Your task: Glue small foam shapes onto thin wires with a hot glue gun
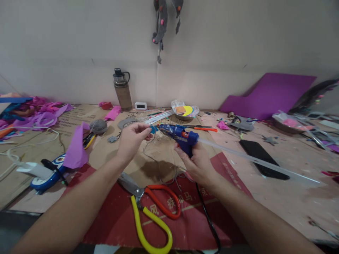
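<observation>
My right hand [194, 160] is wrapped round the handle of a blue hot glue gun [178, 134], its nozzle pointing left. A long clear glue stick [254, 157] sticks out of its back end. Between the thumb and fingers of my left hand [135, 137] is a small blue piece [153, 129], right at the nozzle; its exact shape is too small to tell. A thin grey string [156, 159] hangs below it toward the table. Scissors [139, 192] with one red and one yellow handle lie below my hands.
Red printed paper [111, 218] covers the near edge. A black phone [262, 158] lies right. At the back stand a bottle [123, 91] and a metal bowl [184, 116]. Purple felt [76, 148] and grey yarn [98, 126] lie left. The gun's black cord [208, 215] runs toward me.
</observation>
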A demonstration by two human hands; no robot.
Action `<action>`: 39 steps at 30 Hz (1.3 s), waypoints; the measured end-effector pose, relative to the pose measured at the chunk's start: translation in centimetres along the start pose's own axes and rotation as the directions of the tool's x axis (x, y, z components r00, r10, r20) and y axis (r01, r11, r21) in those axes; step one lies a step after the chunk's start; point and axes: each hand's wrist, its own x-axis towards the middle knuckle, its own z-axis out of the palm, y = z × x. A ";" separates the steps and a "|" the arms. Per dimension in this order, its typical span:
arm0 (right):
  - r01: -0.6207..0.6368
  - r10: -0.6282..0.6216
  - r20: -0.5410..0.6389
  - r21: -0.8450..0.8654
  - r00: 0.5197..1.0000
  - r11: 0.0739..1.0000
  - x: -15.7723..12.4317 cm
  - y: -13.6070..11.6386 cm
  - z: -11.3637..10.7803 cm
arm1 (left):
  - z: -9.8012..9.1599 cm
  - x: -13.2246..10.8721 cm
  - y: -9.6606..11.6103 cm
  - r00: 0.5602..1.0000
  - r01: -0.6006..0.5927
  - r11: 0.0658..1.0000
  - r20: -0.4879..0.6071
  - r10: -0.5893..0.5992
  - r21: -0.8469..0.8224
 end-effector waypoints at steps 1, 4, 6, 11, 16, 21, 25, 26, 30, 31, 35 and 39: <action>-0.022 0.021 0.007 0.030 1.000 0.999 0.0 -0.1 0.0 | 0.0 0.1 0.0 1.000 0.005 1.000 -0.012 -0.005 -0.006; -0.095 0.091 0.035 0.139 0.995 0.986 0.0 -0.6 -0.1 | -0.1 0.2 -0.1 0.999 0.013 0.999 -0.043 -0.014 -0.036; -0.171 0.161 0.064 0.231 0.985 0.958 0.2 -1.0 -0.2 | -0.1 0.3 -0.1 0.999 0.018 0.998 -0.048 -0.021 -0.056; -0.406 0.392 0.134 0.473 0.910 0.782 1.9 -0.1 -0.9 | -0.1 0.3 -0.2 0.999 0.005 1.000 -0.032 -0.006 -0.023; -0.629 0.605 0.279 -0.006 0.745 0.777 3.9 3.7 -2.0 | 0.0 0.0 -0.4 0.998 -0.034 0.986 -0.048 0.042 0.162; -0.380 0.486 0.068 -0.532 0.871 0.757 4.2 5.7 -3.3 | 0.0 -0.3 0.1 0.996 -0.080 0.956 -0.015 0.087 0.282; -0.247 0.221 -0.116 -0.324 0.968 0.913 3.8 3.5 -3.0 | 0.1 -0.7 0.7 0.961 -0.255 0.852 0.026 0.274 0.458; -0.244 0.229 -0.106 -0.167 0.968 0.955 3.7 2.5 -2.3 | 0.2 -0.8 0.7 0.940 -0.315 0.805 0.050 0.336 0.504; -0.312 0.290 0.117 0.429 0.950 0.848 3.8 -1.2 1.8 | 0.2 -1.2 0.7 0.871 -0.455 0.641 0.157 0.466 0.619; -0.354 0.310 0.174 0.527 0.935 0.773 3.9 -1.8 2.8 | 0.2 -1.2 0.7 0.861 -0.469 0.623 0.166 0.481 0.626; -0.435 0.299 0.316 0.652 0.900 0.621 4.4 -2.7 5.3 | 0.1 -1.2 0.8 0.872 -0.437 0.663 0.105 0.478 0.607; -0.195 0.176 0.084 0.415 0.981 0.889 4.5 -2.5 5.0 | 0.2 -1.0 1.2 0.976 -0.203 0.875 0.022 0.215 0.439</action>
